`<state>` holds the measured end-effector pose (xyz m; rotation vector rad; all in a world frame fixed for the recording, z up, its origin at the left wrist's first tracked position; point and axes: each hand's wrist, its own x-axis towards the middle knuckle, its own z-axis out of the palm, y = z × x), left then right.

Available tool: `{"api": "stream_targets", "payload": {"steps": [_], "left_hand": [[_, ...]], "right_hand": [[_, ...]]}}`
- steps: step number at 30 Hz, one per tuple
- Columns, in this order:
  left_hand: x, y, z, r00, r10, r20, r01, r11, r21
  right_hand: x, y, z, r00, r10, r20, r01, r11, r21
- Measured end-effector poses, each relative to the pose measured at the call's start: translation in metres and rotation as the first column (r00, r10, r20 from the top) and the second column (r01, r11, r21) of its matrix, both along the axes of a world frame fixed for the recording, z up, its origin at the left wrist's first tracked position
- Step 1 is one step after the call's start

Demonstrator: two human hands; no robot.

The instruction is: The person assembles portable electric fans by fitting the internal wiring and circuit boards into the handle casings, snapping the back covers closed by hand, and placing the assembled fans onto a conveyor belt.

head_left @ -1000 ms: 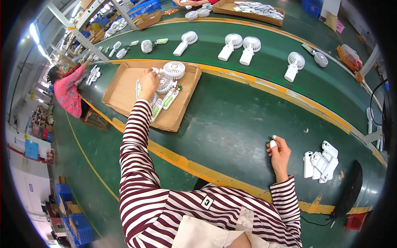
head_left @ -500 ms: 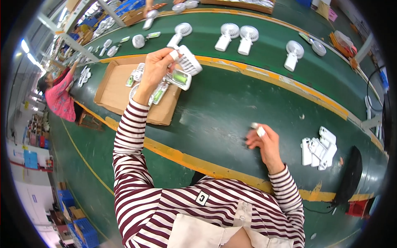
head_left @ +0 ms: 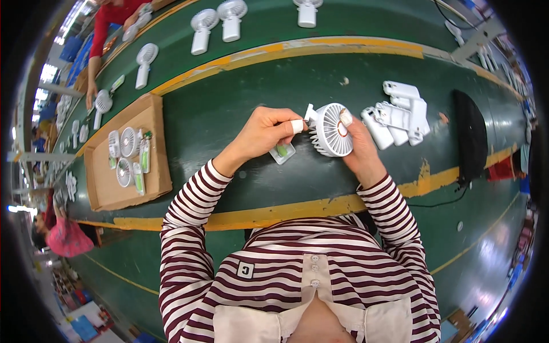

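A white fan head with a round slatted grille is held over the green table, gripped at its right side by my right hand, thumb on the grille. A short white neck piece sticks out at its left. The closed fingertips of my left hand meet beside that neck; what they pinch is too small to make out. Below them is a white handle shell with a green circuit board; whether it hangs or rests on the table I cannot tell. Both thumbs wear white wraps.
A cardboard tray with several fan heads and green boards lies left. White handle shells are piled right, near a black object. White handheld fans stand on the far green belt. A red-sleeved person reaches in at upper left.
My left hand has come from the tray to the table's middle with the fan head and its board. My right hand, empty before, now grips the fan head. The view has turned rightward.
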<state>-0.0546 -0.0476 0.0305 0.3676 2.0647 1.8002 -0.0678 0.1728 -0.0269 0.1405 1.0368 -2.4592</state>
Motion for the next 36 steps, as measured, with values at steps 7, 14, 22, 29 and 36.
{"api": "stream_targets", "payload": {"steps": [7,14,22,29,36], "left_hand": [[0.008,0.026,-0.021,0.705,0.199,-0.681,-0.554,0.754,-0.353],[0.017,0.042,-0.046,0.803,0.131,-0.581,-0.564,0.484,-0.669],[0.033,0.038,-0.041,0.847,0.156,0.509,-0.305,0.926,0.224],[0.044,0.041,-0.046,0.735,0.106,0.669,-0.457,0.807,0.374],[0.048,0.058,-0.034,0.843,0.097,0.529,-0.301,0.901,0.313]], "right_hand": [[0.009,0.064,0.018,0.952,-0.093,-0.291,0.227,0.852,0.471],[0.0,0.064,0.056,0.826,0.022,-0.563,0.362,0.745,0.56],[-0.021,0.055,0.053,0.871,-0.26,-0.417,0.357,0.918,0.173],[-0.016,0.041,0.051,0.947,-0.146,-0.286,0.206,0.96,0.192],[-0.031,-0.006,0.04,0.939,0.011,-0.343,0.165,0.862,0.479]]}}
